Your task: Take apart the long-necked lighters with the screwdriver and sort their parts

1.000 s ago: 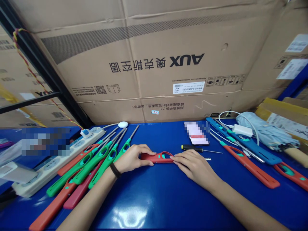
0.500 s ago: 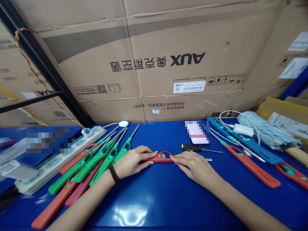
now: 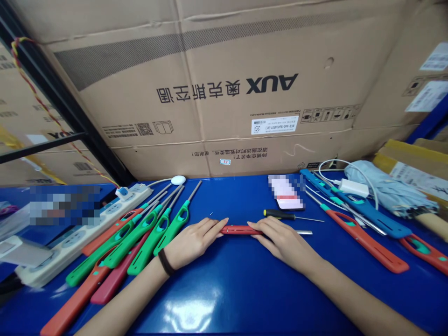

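Observation:
A red long-nosed utility lighter (image 3: 241, 229) lies crosswise on the blue table (image 3: 224, 298), seen edge-on, with its metal nozzle (image 3: 304, 232) pointing right. My left hand (image 3: 191, 242) holds its left end with the fingertips. My right hand (image 3: 280, 238) is shut over its middle and hides part of the body. Just left of my left hand, several green lighters (image 3: 154, 242) and red lighters (image 3: 115, 280) lie fanned out. A flat-blade screwdriver (image 3: 283, 214) with a black and yellow handle lies just above my right hand.
A white power strip (image 3: 80, 238) runs along the left. A phone (image 3: 290, 204), partly blurred, lies at the back. Blue lighters (image 3: 360, 207) and orange-red lighters (image 3: 367, 242) lie right, by a charger (image 3: 352, 187) and a folded umbrella (image 3: 388, 186). Cardboard boxes (image 3: 210, 93) stand behind.
The red lighter has turned from lying flat to edge-on, and its metal nozzle now shows further right. My hands have drawn slightly apart along it.

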A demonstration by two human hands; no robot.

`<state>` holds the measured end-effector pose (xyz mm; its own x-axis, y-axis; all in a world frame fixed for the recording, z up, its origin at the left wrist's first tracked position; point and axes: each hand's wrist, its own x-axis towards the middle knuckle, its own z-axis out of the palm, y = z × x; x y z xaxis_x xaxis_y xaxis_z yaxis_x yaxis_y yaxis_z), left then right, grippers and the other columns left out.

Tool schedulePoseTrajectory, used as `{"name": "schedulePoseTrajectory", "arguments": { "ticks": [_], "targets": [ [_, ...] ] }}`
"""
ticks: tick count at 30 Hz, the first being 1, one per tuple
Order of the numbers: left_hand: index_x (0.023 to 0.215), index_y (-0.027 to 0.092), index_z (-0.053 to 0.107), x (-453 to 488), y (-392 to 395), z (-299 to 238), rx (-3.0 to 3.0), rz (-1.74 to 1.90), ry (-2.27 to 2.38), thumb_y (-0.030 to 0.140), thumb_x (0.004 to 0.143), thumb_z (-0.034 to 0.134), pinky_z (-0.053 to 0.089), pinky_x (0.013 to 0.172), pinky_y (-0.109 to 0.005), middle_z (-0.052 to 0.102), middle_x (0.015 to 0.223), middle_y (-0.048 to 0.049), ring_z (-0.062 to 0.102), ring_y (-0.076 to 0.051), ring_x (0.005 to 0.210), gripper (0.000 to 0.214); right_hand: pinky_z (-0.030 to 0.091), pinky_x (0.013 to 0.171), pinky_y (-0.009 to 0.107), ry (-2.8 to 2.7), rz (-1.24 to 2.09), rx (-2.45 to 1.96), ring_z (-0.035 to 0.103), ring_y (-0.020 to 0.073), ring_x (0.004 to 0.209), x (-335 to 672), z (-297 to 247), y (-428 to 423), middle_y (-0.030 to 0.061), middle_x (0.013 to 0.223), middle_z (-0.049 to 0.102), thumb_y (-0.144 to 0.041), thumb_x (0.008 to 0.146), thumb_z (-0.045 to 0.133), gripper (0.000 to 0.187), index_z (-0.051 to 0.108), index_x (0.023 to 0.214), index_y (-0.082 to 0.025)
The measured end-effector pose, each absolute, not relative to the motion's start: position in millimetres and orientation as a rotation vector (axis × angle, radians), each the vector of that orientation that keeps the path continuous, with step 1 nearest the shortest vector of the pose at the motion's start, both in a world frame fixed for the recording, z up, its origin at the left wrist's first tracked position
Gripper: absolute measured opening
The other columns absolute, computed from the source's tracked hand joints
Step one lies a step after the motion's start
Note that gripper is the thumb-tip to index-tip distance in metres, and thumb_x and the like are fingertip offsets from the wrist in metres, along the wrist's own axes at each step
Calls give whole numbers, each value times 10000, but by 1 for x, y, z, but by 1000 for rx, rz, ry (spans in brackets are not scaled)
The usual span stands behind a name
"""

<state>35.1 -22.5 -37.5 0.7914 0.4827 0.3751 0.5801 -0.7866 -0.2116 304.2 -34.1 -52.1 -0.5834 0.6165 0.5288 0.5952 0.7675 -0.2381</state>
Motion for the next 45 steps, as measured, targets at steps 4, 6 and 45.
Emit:
{"name": "schedulePoseTrajectory", "arguments": {
  "ticks": [4, 6, 45],
  "targets": [
    [1304, 142, 416, 36, -25, -37, -2682, -534, -778, 294, 999, 318, 574, 726, -288, 667, 991, -80, 648, -164, 834, 355, 532, 813, 329, -2292, 175, -933, 640, 193, 912, 308, -52, -36, 71, 1007, 682, -184, 899, 533, 236, 590, 1128, -174],
    [1260, 136, 459, 37, -25, -39, -2707, -591, -776, 312, 983, 376, 572, 731, -293, 674, 995, -82, 649, -170, 832, 339, 528, 812, 329, -2284, 189, -946, 645, 189, 899, 309, -50, -37, 59, 995, 693, -179, 891, 549, 232, 604, 1116, -182],
    [1019, 150, 607, 54, -33, -43, -2940, -1026, -1058, 236, 895, 562, 497, 719, -292, 665, 876, -68, 594, -171, 782, 157, 468, 764, 339, -2338, 185, -1000, 633, 188, 861, 307, -41, -39, 10, 958, 707, -303, 859, 610, 212, 627, 1059, -232]
  ]
}}
